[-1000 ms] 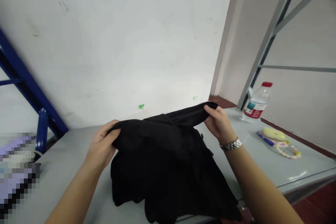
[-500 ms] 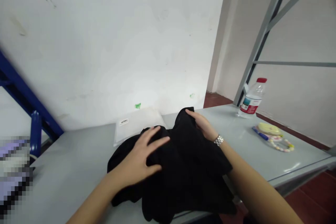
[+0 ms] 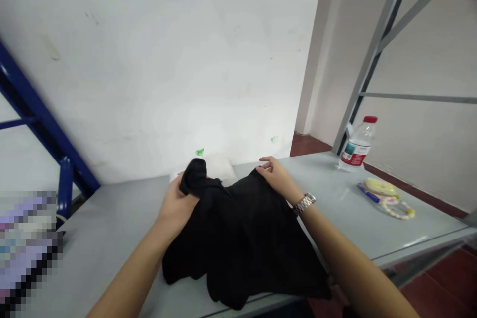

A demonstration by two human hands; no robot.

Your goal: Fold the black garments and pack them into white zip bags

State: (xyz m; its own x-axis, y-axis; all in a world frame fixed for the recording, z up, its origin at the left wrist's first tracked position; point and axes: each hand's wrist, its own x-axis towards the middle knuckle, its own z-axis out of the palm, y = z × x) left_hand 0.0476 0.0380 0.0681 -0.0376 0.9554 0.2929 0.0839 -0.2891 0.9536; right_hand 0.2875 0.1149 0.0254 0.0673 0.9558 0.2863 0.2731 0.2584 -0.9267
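My left fingers [image 3: 191,201], previously spread, now clamp bunched black cloth [image 3: 246,228]; my right fingers [image 3: 265,172] pinch its far edge, forefinger extended.

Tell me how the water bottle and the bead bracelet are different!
The water bottle stands up tall, but the bead bracelet lies flat. The water bottle is see-through with a red cap; the bead bracelet is a loop of little pale and yellow beads. Both are on the gray tabletop.
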